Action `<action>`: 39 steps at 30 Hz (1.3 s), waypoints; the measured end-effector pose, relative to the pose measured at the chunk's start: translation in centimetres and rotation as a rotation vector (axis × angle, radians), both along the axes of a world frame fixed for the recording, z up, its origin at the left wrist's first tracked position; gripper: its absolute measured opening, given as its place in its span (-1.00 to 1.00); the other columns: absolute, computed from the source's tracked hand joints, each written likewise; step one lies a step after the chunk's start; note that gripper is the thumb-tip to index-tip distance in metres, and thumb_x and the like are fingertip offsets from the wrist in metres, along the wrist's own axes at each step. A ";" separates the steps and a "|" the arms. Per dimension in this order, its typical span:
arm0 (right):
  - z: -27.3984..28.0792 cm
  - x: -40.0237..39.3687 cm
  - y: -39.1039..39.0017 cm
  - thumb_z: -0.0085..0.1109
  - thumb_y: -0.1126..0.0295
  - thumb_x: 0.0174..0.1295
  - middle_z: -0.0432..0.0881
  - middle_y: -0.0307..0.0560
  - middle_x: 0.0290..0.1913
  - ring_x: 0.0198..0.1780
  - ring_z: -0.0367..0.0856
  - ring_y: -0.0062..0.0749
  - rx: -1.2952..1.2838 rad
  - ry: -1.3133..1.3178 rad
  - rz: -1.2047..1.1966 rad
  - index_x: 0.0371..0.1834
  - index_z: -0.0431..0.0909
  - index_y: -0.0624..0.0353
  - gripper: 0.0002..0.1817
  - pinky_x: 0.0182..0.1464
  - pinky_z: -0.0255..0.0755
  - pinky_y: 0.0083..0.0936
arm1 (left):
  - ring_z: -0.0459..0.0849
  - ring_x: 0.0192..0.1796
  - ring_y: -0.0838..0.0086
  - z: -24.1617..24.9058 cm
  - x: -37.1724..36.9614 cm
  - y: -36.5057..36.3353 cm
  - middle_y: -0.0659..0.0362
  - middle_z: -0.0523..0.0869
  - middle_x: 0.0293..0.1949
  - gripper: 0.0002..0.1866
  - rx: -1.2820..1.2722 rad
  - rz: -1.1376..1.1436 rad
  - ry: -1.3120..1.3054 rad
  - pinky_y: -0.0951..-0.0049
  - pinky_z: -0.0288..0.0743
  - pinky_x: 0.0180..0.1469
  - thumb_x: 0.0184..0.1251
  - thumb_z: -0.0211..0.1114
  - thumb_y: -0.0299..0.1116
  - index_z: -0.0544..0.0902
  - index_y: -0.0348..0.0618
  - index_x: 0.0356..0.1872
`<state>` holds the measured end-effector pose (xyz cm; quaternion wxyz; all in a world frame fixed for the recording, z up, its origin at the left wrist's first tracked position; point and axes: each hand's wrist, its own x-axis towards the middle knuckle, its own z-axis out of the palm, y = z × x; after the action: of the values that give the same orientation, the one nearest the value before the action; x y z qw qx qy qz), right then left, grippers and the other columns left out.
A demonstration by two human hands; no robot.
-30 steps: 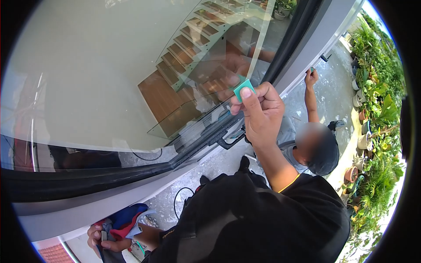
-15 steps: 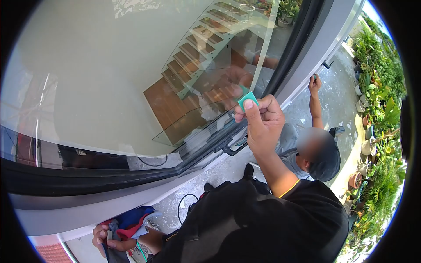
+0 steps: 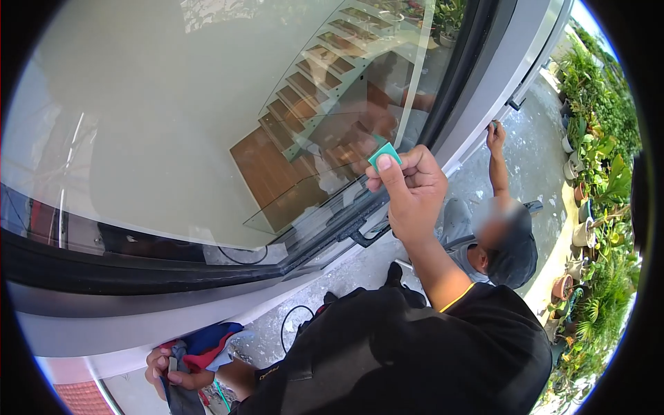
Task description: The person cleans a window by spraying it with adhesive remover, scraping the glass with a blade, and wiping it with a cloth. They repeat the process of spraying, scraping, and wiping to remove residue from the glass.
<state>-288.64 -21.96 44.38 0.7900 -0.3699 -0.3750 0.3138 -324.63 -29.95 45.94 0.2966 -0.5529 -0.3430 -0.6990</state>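
Observation:
My right hand (image 3: 415, 187) is raised close to the window glass (image 3: 173, 124). Thumb and fingers pinch a small flat green square pad (image 3: 385, 156), one corner toward the pane, where its reflection shows. Low at the left, my left hand (image 3: 160, 373) is closed around a bunched cloth (image 3: 206, 346) in red, blue and grey. A small light-grey piece (image 3: 173, 364) sticks up between its thumb and fingers. Below my right wrist is a black handle (image 3: 363, 238) on the window frame.
At the right, another person in a dark cap (image 3: 515, 249) crouches with one hand (image 3: 495, 135) raised to the light-coloured frame (image 3: 477, 114). Potted plants (image 3: 588, 228) line the far side of the concrete floor (image 3: 543, 152). A black cable (image 3: 285, 328) lies near my feet.
My right hand has shifted slightly left with the green pad. The view has tilted a little; the left hand still grips the cloth.

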 end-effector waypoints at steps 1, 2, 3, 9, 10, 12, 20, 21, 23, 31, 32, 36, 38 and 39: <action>-0.4 -0.1 0.2 0.27 0.44 0.38 0.72 -0.08 -0.35 -0.39 0.68 -0.62 -0.020 0.001 0.080 -0.31 0.46 0.20 -0.83 -0.34 0.57 -0.66 | 0.54 -0.24 0.26 -0.1 -0.2 0.0 0.00 0.55 -0.32 -0.71 0.013 0.008 0.004 0.35 0.46 -0.15 0.43 0.01 -0.27 0.48 -0.38 -0.22; -1.1 0.2 0.4 0.27 0.43 0.38 0.72 -0.08 -0.35 -0.38 0.68 -0.61 -0.042 0.003 0.146 -0.30 0.46 0.20 -0.83 -0.34 0.56 -0.65 | 0.55 -0.25 0.26 -0.2 -0.2 -0.1 0.00 0.55 -0.32 -0.72 0.024 0.026 -0.002 0.35 0.46 -0.15 0.43 0.02 -0.28 0.48 -0.38 -0.23; -1.7 0.9 0.3 0.26 0.42 0.39 0.72 -0.08 -0.35 -0.37 0.68 -0.61 -0.066 0.006 0.190 -0.30 0.47 0.19 -0.83 -0.33 0.55 -0.65 | 0.55 -0.25 0.26 -0.1 -0.1 0.3 -0.01 0.55 -0.32 -0.72 0.032 0.022 -0.007 0.36 0.47 -0.16 0.44 0.02 -0.29 0.48 -0.38 -0.24; -0.9 -0.6 -2.1 0.29 0.41 0.36 0.67 -0.15 -0.27 -0.26 0.62 -0.53 0.114 -0.301 0.506 -0.19 0.58 0.26 -0.86 -0.24 0.49 -0.57 | 0.56 -0.29 0.31 0.6 4.5 -0.8 -0.01 0.53 -0.33 -0.73 -0.400 -0.329 0.088 0.39 0.47 -0.25 0.52 0.03 -0.33 0.50 -0.42 -0.18; -0.2 -1.0 -2.9 0.31 0.42 0.34 0.65 -0.15 -0.29 -0.27 0.61 -0.49 0.183 -0.487 0.454 -0.21 0.60 0.25 -0.87 -0.25 0.47 -0.54 | 0.62 -0.31 0.26 -0.1 6.9 -1.5 -0.06 0.53 -0.30 -0.83 -0.506 -0.468 0.131 0.36 0.55 -0.23 0.49 0.09 -0.44 0.47 -0.27 0.00; -0.1 -2.6 -5.1 0.33 0.42 0.31 0.63 -0.12 -0.31 -0.28 0.62 -0.41 0.151 -0.484 0.548 -0.24 0.63 0.23 -0.89 -0.25 0.47 -0.50 | 0.66 -0.21 0.25 -1.7 9.4 -1.9 -0.05 0.44 -0.09 -0.85 -0.734 -0.779 0.114 0.36 0.60 -0.15 0.38 0.25 -0.43 0.57 -0.19 -0.09; -4.7 -3.8 -8.5 0.32 0.37 0.30 0.56 -0.09 -0.40 -0.41 0.63 -0.26 0.011 -0.466 0.519 -0.21 0.61 0.24 -0.83 -0.31 0.52 -0.42 | 0.61 -0.19 0.42 -7.2 14.8 -1.4 0.06 0.44 -0.01 -0.75 -0.954 -1.163 -0.301 0.43 0.57 -0.13 0.24 0.50 -0.24 0.66 -0.16 -0.25; -4.4 -3.6 -9.1 0.34 0.39 0.28 0.59 -0.08 -0.37 -0.38 0.64 -0.29 -0.047 -0.311 0.546 -0.17 0.61 0.25 -0.82 -0.27 0.53 -0.43 | 0.59 -0.22 0.44 -7.1 15.1 -1.5 0.07 0.44 -0.04 -0.76 -0.998 -1.183 -0.343 0.44 0.55 -0.16 0.26 0.47 -0.26 0.65 -0.18 -0.26; -3.6 -3.3 -10.3 0.39 0.42 0.25 0.65 -0.07 -0.31 -0.31 0.66 -0.33 -0.152 -0.006 0.629 -0.09 0.61 0.26 -0.76 -0.19 0.56 -0.47 | 0.60 -0.22 0.44 -6.4 15.7 -1.5 0.08 0.44 -0.06 -0.79 -1.018 -1.195 -0.397 0.45 0.54 -0.16 0.29 0.42 -0.31 0.63 -0.23 -0.26; -4.0 -2.6 -9.5 0.49 0.49 0.10 0.65 -0.07 -0.23 -0.32 0.65 -0.34 0.051 -0.584 0.319 -0.10 0.64 0.24 -0.69 -0.27 0.55 -0.49 | 0.53 0.00 0.46 -6.1 18.2 -0.3 0.11 0.51 0.03 -0.78 -1.071 -1.116 -0.521 0.47 0.37 0.11 0.37 0.36 -0.38 0.69 -0.33 -0.10; -3.8 -2.5 -9.4 0.47 0.50 0.11 0.65 -0.07 -0.23 -0.31 0.65 -0.34 0.030 -0.607 0.337 -0.09 0.64 0.24 -0.70 -0.26 0.55 -0.49 | 0.53 0.00 0.46 -6.2 18.3 -0.2 0.10 0.51 0.04 -0.75 -1.068 -1.193 -0.591 0.47 0.37 0.12 0.40 0.33 -0.36 0.67 -0.36 -0.06; -3.7 -2.1 -8.5 0.39 0.53 0.19 0.66 -0.10 -0.22 -0.25 0.64 -0.39 0.083 -0.702 0.363 -0.06 0.62 0.23 -0.75 -0.22 0.55 -0.51 | 0.57 -0.07 0.43 -6.6 17.5 -0.2 0.10 0.49 0.04 -0.70 -1.016 -1.056 -0.487 0.43 0.44 0.04 0.44 0.29 -0.30 0.62 -0.39 -0.03; -4.3 -2.0 -7.4 0.33 0.52 0.27 0.67 -0.12 -0.21 -0.21 0.63 -0.47 0.086 -0.518 0.381 -0.05 0.59 0.24 -0.78 -0.21 0.53 -0.54 | 0.59 -0.13 0.41 -5.7 16.9 -0.2 0.07 0.48 0.03 -0.70 -0.935 -1.086 -0.590 0.40 0.49 -0.03 0.44 0.29 -0.27 0.62 -0.35 -0.02; -4.8 -1.8 -6.6 0.30 0.51 0.31 0.68 -0.13 -0.19 -0.20 0.62 -0.51 0.038 -0.313 0.394 -0.04 0.57 0.24 -0.80 -0.20 0.52 -0.55 | 0.57 -0.25 0.40 -5.2 15.6 0.0 0.05 0.48 -0.01 -0.63 -0.805 -0.930 -0.378 0.41 0.49 -0.16 0.49 0.23 -0.16 0.57 -0.36 -0.06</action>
<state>-290.48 -28.57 39.59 0.6527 -0.3191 -0.5635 0.3933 -309.07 -29.94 40.77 -0.3337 -0.5793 -0.3493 -0.6565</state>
